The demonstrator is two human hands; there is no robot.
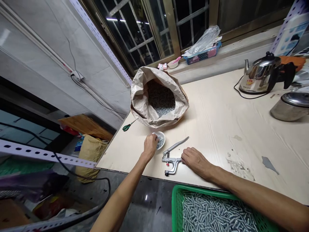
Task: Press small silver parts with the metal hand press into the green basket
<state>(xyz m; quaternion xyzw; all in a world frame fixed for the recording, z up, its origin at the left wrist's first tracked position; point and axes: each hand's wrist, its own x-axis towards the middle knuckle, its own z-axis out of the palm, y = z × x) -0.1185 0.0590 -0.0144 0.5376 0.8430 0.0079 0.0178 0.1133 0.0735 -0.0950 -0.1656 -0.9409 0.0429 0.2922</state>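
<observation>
My left hand [150, 144] is at the left rim of a small white bowl [164, 136], its fingers closed and dipping toward the small silvery metal pieces [160, 141] inside. What those fingertips hold, if anything, is hidden. Flat on the table lie grey snap-fastener pliers [173, 161], with a spring, a red tip and the two handles spread apart. My right hand [195, 160] is wrapped round the end of the lower handle. Behind the bowl stands a paper-lined sack [140, 93], its mouth rolled wide, with many small metal pieces at its bottom.
A green basket [174, 206] full of silvery threaded metal pieces stands below the table's front edge. Green-handled scissors [126, 127] lie by the sack. An electric kettle [258, 75] and a metal pot [289, 109] stand at the right. A grey scrap [269, 164] lies on the pale table [210, 109].
</observation>
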